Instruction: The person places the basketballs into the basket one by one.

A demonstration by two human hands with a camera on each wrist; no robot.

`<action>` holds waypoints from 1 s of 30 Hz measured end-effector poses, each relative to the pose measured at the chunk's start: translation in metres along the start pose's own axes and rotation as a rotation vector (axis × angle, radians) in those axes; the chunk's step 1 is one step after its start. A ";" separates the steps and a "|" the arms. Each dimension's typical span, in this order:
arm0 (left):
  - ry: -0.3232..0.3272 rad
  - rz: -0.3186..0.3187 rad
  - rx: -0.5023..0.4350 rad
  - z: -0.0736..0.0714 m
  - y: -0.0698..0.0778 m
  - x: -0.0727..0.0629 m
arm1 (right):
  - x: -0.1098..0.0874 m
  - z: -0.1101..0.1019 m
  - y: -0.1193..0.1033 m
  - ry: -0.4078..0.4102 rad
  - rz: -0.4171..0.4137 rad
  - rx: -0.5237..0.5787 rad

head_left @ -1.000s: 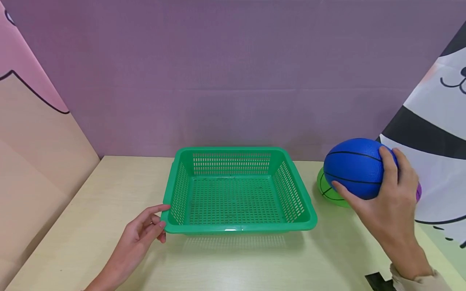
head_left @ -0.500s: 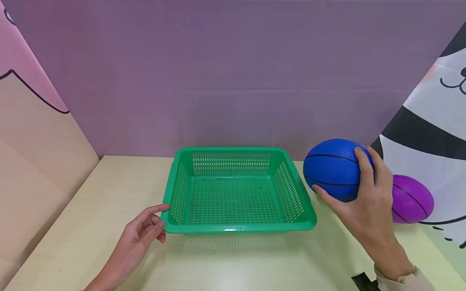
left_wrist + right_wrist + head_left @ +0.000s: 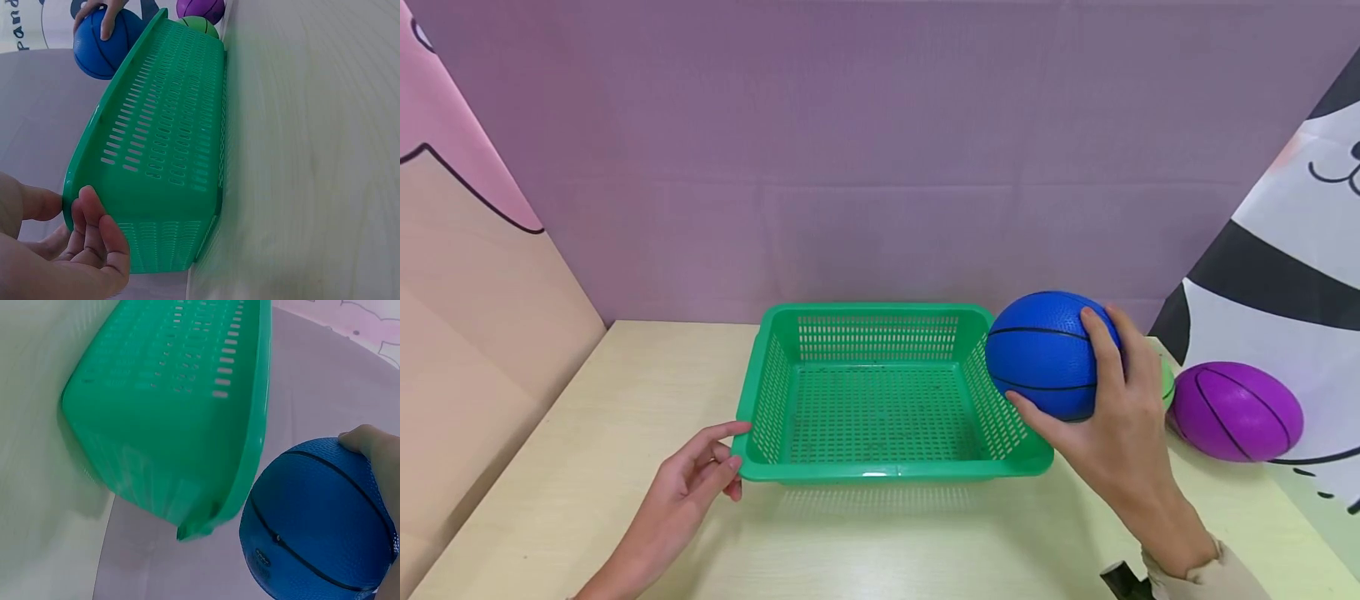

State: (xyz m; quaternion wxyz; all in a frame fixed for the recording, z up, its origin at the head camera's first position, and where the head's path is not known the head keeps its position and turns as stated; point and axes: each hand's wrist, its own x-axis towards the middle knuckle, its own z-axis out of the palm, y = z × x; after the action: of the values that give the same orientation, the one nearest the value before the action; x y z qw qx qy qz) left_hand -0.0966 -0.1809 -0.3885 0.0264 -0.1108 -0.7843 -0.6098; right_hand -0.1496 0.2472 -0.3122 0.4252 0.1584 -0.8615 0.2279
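A green plastic basket (image 3: 891,472) with perforated walls stands on the table, with nothing inside it. My left hand (image 3: 688,479) pinches the rim at its front left corner; the left wrist view shows the thumb and fingers on either side of that rim. In my right hand (image 3: 1120,425) is a blue ball (image 3: 1048,354) with black lines, like a small basketball, gripped from its right side. The ball is raised and overlaps the basket's right rim in the head view. In the right wrist view the blue ball (image 3: 312,519) appears beside the basket's rim (image 3: 259,425).
On the table's right side lies a purple ball (image 3: 1238,411) with dark lines. Beside it is a green ball (image 3: 1167,383), mostly hidden behind my right hand. A purple backdrop (image 3: 880,167) rises behind the table, with printed panels at both sides.
My right hand has carried the blue ball leftward, from over the green ball to the basket's right rim. The purple ball has come into full view. The left hand and basket have stayed put.
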 end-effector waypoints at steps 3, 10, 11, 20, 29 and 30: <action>0.000 -0.002 -0.006 0.000 0.000 0.000 | 0.000 0.003 -0.004 -0.010 -0.024 0.002; -0.004 0.005 -0.008 0.001 0.001 0.000 | -0.003 0.012 -0.013 -0.027 -0.060 0.011; -0.003 0.005 -0.009 0.001 0.002 0.000 | -0.003 0.013 -0.014 -0.038 -0.062 0.009; 0.000 0.004 -0.005 0.000 0.003 0.000 | -0.008 0.023 -0.018 -0.102 -0.079 0.014; -0.002 0.005 -0.012 0.000 0.002 0.000 | -0.013 0.034 -0.022 -0.137 -0.090 0.059; -0.003 0.004 -0.013 0.000 0.002 0.000 | -0.013 0.035 -0.022 -0.139 -0.085 0.070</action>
State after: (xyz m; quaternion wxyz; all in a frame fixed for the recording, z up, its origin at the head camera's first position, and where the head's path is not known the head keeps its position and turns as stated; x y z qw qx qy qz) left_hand -0.0962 -0.1807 -0.3869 0.0258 -0.1136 -0.7800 -0.6148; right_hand -0.1546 0.2112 -0.3359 0.3676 0.2250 -0.8730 0.2281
